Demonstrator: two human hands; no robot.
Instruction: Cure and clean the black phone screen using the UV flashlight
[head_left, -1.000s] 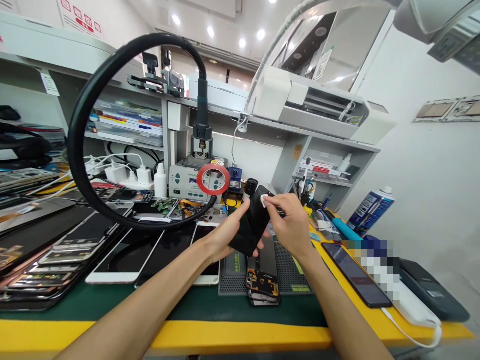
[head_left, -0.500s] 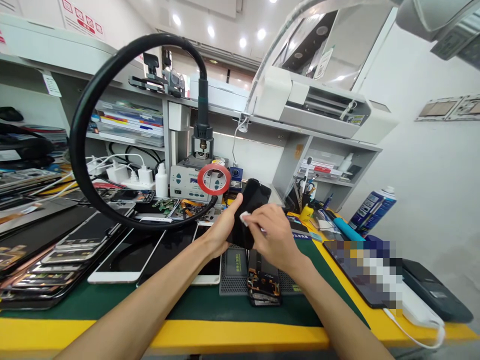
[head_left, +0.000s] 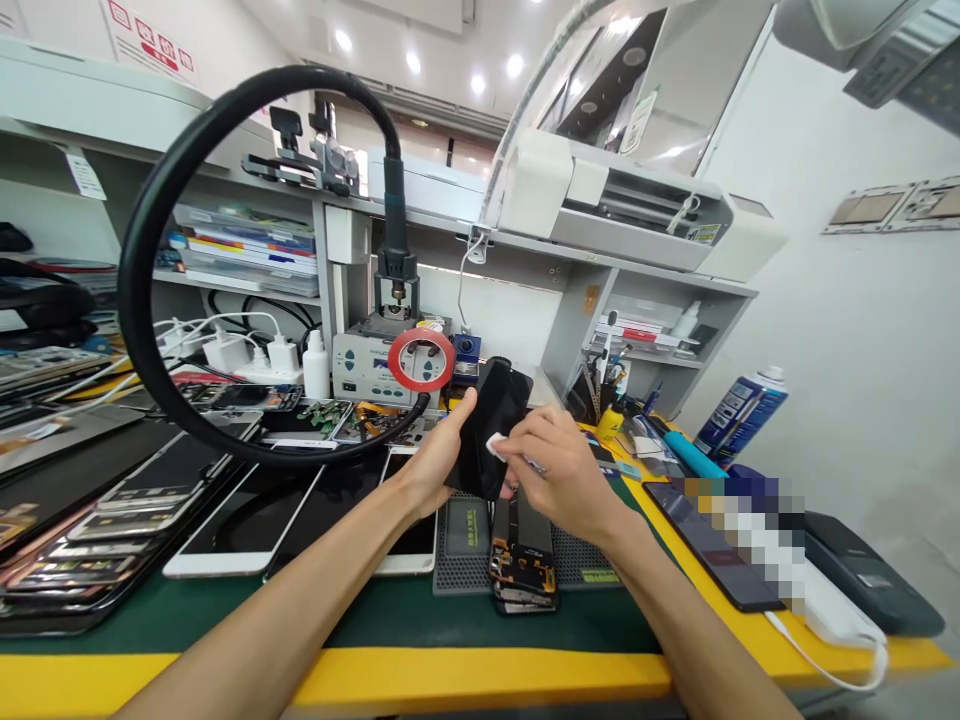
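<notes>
My left hand (head_left: 431, 460) grips a black phone screen (head_left: 491, 420) by its left side, thumb along the edge, and holds it tilted above the bench. Pinched in the fingers of my right hand (head_left: 555, 465) is a small white wipe (head_left: 495, 446), which lies against the dark glass. Whether the wipe is cloth or paper I cannot tell. Below my hands, an opened phone (head_left: 525, 565) with its inner parts showing rests on a grey perforated mat (head_left: 461, 570).
White-framed phones or tablets (head_left: 240, 525) and stacked phone parts (head_left: 135, 520) lie on the left. A hot air station (head_left: 367, 365) with a looped black hose (head_left: 131, 280) stands behind. At right are a spray can (head_left: 739, 415) and a dark tablet (head_left: 709, 555).
My right hand has slid the white wipe slightly lower on the screen. The whole view has shifted a little; my left hand keeps its hold.
</notes>
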